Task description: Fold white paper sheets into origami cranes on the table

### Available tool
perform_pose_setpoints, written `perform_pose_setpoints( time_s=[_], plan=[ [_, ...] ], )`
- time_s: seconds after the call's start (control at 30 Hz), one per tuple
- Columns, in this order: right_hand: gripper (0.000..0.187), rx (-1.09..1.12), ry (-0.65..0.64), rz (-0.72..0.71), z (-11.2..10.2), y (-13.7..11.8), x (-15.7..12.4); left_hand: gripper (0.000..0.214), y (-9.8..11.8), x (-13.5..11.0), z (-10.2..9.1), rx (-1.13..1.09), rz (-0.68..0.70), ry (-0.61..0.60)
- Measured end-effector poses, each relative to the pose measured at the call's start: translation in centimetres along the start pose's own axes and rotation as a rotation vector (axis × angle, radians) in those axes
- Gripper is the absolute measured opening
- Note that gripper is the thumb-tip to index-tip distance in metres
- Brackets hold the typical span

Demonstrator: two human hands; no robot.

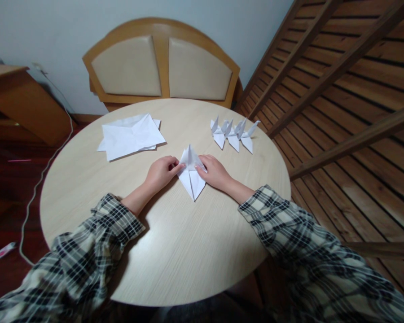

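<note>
A partly folded sheet of white origami paper (pixel 192 179), diamond-shaped with a raised upper flap, is held over the middle of the round table. My left hand (pixel 164 171) pinches its left edge between thumb and fingers. On the opposite edge, my right hand (pixel 215 171) grips the paper, thumb on top and fingers behind. Three finished-looking white paper cranes (pixel 234 135) stand in a row behind and to the right of my right hand. Beyond my left hand lies a loose stack of white paper sheets (pixel 131 137), with creases showing on the top one.
The round pale wooden table (pixel 175 251) has its far edge near a wooden headboard (pixel 161 58) with cream panels. A slatted wooden structure (pixel 350 98) rises close on the right. On the left are a wooden cabinet (pixel 23 103) and a white cable (pixel 37 193) trailing along the floor.
</note>
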State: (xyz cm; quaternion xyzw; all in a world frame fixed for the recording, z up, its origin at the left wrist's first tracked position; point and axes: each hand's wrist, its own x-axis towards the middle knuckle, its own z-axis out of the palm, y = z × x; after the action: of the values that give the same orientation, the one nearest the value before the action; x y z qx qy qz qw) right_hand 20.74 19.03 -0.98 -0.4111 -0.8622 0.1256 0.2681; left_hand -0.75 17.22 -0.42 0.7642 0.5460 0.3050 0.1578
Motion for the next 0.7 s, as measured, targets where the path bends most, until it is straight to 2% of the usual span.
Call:
perform_pose_setpoints(
  time_s=[0.3, 0.53, 0.7],
  plan=[
    [0.009, -0.018, -0.031, -0.002, -0.11, -0.25, -0.08, 0.044, 0.19, -0.17, -0.13, 0.065, 0.116, 0.06],
    [0.006, -0.039, -0.077, -0.039, -0.11, -0.43, -0.12, 0.018, 0.57, -0.28, -0.4, 0.047, 0.136, 0.156],
    [0.007, -0.057, -0.092, -0.049, -0.01, -0.53, -0.12, 0.011, 0.94, -0.36, -0.44, 0.039, 0.16, 0.171]
  ],
)
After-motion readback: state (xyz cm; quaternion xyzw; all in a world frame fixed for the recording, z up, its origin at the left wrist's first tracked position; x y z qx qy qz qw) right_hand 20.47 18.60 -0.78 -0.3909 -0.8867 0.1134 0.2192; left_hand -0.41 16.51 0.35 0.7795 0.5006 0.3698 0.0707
